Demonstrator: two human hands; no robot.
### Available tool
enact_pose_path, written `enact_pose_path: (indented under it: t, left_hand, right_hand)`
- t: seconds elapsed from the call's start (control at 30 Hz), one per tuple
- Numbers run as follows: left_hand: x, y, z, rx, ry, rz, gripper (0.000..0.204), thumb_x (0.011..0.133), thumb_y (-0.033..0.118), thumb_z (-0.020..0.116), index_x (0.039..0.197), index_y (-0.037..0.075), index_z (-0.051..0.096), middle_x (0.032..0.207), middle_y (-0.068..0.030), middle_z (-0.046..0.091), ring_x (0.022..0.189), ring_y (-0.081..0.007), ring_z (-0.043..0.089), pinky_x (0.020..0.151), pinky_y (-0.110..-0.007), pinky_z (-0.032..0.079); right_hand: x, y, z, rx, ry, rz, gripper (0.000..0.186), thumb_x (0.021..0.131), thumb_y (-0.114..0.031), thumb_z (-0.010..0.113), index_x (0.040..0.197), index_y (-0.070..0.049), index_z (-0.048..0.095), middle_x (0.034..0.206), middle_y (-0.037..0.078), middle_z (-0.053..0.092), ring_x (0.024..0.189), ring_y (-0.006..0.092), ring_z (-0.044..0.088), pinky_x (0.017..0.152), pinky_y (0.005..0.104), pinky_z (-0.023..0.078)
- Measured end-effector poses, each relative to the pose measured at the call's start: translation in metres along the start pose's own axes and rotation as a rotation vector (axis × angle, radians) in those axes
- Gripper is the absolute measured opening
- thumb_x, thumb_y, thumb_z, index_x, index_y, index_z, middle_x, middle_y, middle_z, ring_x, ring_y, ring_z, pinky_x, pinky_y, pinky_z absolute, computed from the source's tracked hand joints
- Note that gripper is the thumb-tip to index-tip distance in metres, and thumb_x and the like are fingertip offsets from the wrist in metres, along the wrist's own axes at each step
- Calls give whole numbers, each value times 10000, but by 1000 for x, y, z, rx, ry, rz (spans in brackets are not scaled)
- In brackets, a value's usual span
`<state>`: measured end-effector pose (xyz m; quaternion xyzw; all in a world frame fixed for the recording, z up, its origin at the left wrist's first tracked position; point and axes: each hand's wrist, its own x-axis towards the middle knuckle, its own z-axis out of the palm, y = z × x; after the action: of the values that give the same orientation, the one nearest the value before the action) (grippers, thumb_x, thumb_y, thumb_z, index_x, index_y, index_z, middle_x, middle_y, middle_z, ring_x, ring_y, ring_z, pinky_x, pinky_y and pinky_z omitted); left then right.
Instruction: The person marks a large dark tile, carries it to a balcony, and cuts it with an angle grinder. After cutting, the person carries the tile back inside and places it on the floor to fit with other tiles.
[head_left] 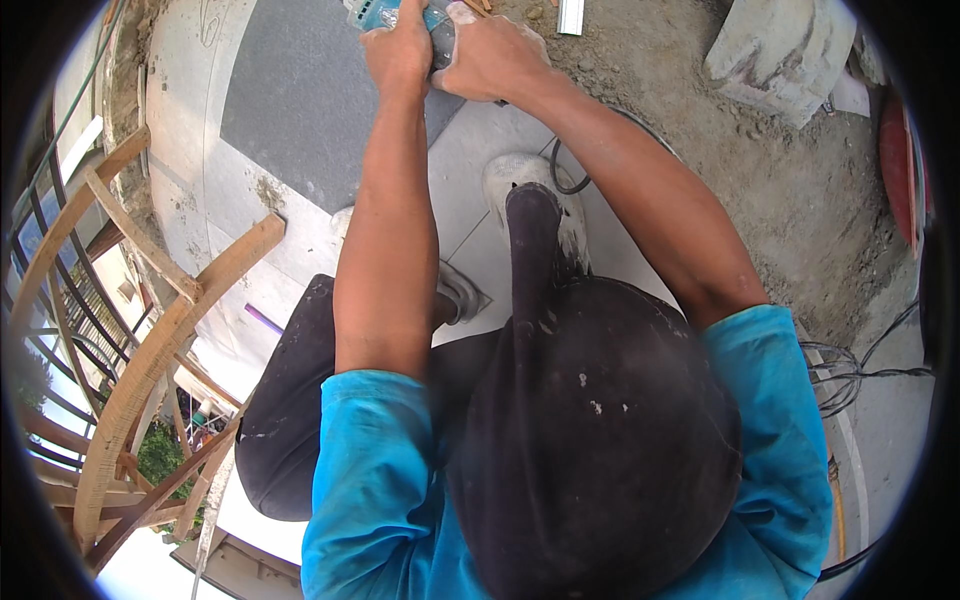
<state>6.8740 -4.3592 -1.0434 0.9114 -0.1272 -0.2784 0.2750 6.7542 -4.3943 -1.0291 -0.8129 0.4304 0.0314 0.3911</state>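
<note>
At the top edge of the head view, my left hand [402, 48] is closed round a teal power tool [376, 14] with vent slots in its casing. My right hand [492, 58], dusted with pale powder, is closed at the same tool's right side, its thumb pointing up; its fingers are mostly hidden. Much of the tool is cut off by the frame, so I cannot tell its exact kind. Beneath and left of the hands lies a large dark grey tile [300, 110]. A black cable [572, 188] curls on the floor below my right forearm.
Pale floor tiles [465, 150] lie under my dusty shoes [530, 170]. Loose soil [800, 190] spreads at the right, with a dirty pale sheet [775, 55] and tangled cables [855, 375]. A wooden frame [170, 340] stands at the left. A metal strip [570, 16] lies at the top.
</note>
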Motion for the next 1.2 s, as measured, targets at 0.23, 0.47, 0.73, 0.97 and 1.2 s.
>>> enact_pose_path:
  t: [0.23, 0.47, 0.73, 0.97, 1.2]
  left_hand:
    - [-5, 1, 0, 5, -14, -11, 788, 829, 584, 570, 1021, -175, 657, 988, -379, 657, 955, -405, 665, 841, -469, 468]
    - [-10, 2, 1, -4, -17, -13, 771, 832, 566, 581, 1035, -174, 654, 1007, -377, 657, 978, -404, 663, 850, -465, 471]
    - [-10, -5, 5, -57, 15, 58, 751, 831, 542, 598, 1064, -169, 646, 1044, -366, 660, 1028, -400, 654, 880, -454, 469]
    - [-20, 0, 4, -43, -26, 37, 762, 823, 555, 603, 1063, -167, 648, 1052, -373, 654, 1036, -400, 651, 885, -452, 467]
    - [-11, -9, 10, 3, 7, 33, 781, 829, 570, 589, 1087, -165, 645, 1102, -387, 635, 1105, -419, 624, 930, -457, 445]
  right_hand:
    - [-3, 1, 1, -7, 0, 0, 726, 680, -339, 715, 1314, -40, 524, 846, 222, 718, 843, 387, 715, 778, 488, 571]
    - [-6, 4, 0, -8, -4, -1, 700, 672, -330, 715, 1284, -39, 535, 900, 237, 715, 896, 406, 706, 803, 494, 567]
    - [-9, 4, -2, -13, -33, 14, 757, 670, -338, 729, 1332, -42, 514, 924, 245, 713, 918, 417, 700, 823, 505, 561]
    - [-12, 9, 1, -21, -8, 9, 790, 668, -335, 726, 1362, -36, 499, 910, 248, 713, 913, 420, 700, 828, 507, 559]
    - [-14, 8, -2, -12, -39, 16, 831, 663, -329, 724, 1399, -33, 476, 898, 242, 714, 891, 416, 704, 819, 501, 563]
